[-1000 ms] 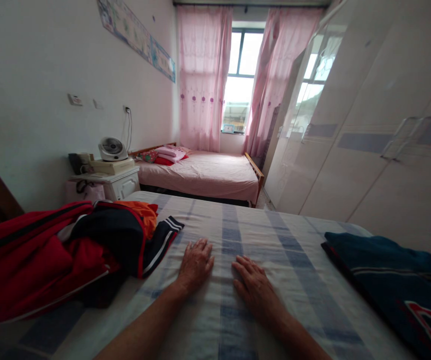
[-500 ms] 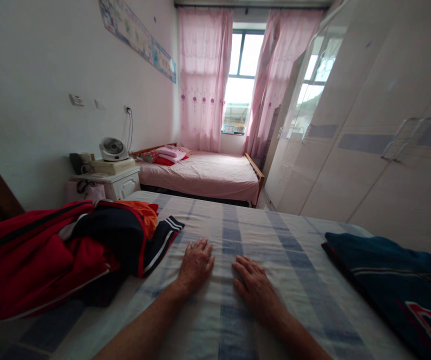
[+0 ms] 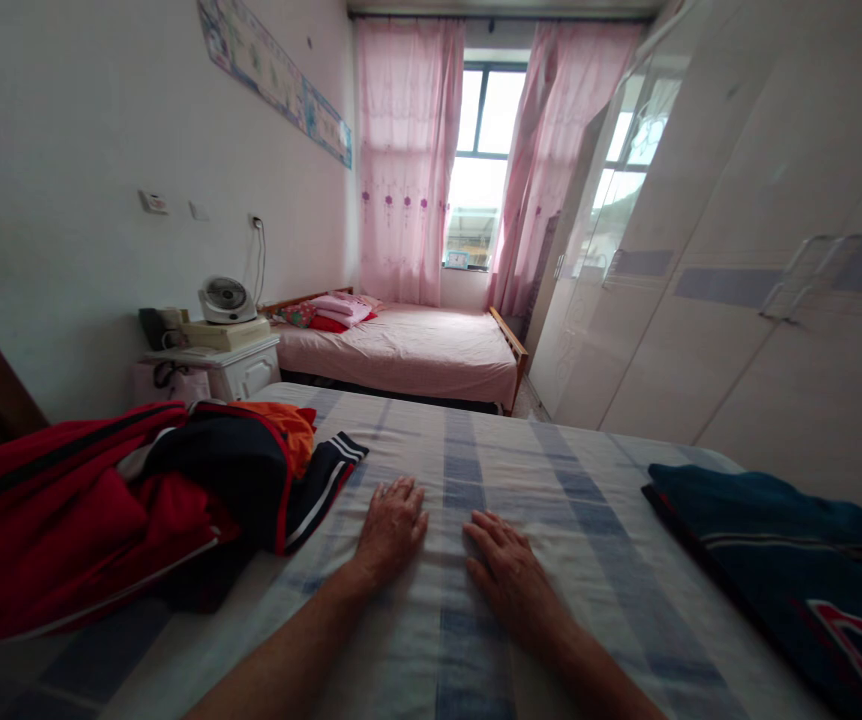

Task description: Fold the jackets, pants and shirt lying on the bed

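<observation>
Palm down on the bed's blue-and-white checked sheet [image 3: 543, 600] rests my left hand [image 3: 393, 522], fingers stretched out and holding nothing. My right hand [image 3: 504, 565] lies flat beside it, a short gap between the two, its fingers also extended. Left of my left hand is a loose heap of clothes: a red garment [image 3: 71, 510] with black and white stripes, a navy piece [image 3: 236, 460] with a white-striped cuff, and an orange cloth [image 3: 285, 428]. To the right of my right hand sits a folded dark teal garment [image 3: 776, 510] with red-and-white lettering, partly cut off by the view's edge.
Beyond stands a second bed [image 3: 416, 355] with a pink sheet and folded bedding. A white bedside cabinet [image 3: 251, 368] at the left carries a small fan [image 3: 226, 298]. White wardrobes [image 3: 701, 330] line the right side. Pink curtains [image 3: 408, 150] frame the window.
</observation>
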The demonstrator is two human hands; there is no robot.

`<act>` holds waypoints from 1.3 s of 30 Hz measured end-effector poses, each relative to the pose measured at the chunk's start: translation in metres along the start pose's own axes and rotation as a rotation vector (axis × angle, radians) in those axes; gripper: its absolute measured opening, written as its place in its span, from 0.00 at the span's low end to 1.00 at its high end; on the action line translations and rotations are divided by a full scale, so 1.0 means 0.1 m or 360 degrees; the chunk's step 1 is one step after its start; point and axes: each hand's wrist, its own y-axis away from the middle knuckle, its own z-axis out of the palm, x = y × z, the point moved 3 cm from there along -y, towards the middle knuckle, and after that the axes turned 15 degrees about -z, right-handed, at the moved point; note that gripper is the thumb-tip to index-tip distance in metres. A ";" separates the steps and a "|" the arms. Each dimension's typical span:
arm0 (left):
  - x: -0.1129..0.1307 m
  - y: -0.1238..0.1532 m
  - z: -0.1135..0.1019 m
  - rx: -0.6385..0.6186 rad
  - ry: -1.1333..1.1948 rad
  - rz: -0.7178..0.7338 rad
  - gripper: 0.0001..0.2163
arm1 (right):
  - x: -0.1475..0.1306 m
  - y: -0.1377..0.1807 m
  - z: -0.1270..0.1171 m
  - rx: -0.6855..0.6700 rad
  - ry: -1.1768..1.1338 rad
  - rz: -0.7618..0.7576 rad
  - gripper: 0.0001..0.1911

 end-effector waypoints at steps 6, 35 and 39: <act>0.00 0.01 0.01 -0.0005 0.0000 -0.0002 0.18 | -0.01 0.00 -0.01 -0.0003 -0.0002 -0.0003 0.22; 0.00 0.00 0.01 -0.0012 -0.0005 -0.0006 0.18 | -0.02 0.00 -0.04 -0.0012 -0.0019 0.0000 0.21; 0.00 0.01 0.01 0.0002 -0.0009 0.0004 0.18 | -0.02 0.00 -0.03 -0.0021 -0.0001 -0.0006 0.21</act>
